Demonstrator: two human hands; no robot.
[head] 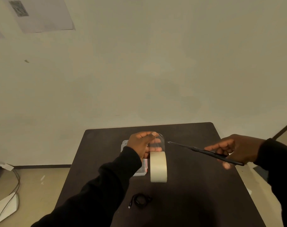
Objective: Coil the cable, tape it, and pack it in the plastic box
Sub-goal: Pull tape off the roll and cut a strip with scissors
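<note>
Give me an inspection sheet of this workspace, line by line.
Surface: dark table, set against a plain wall.
Job's things: coiled black cable lies near the table's front edge; tape roll stands on edge with a clear strip pulled up from it; clear plastic box sits behind the left arm, partly hidden.
Clutter: nothing seen on the table.
Grippers: left hand holds the pulled strip; right hand holds black scissors pointed toward the strip, blades shut or nearly so.
Cables: loose wires on the floor at left.
Surroundings: papers taped on the wall; white object on the floor.
</note>
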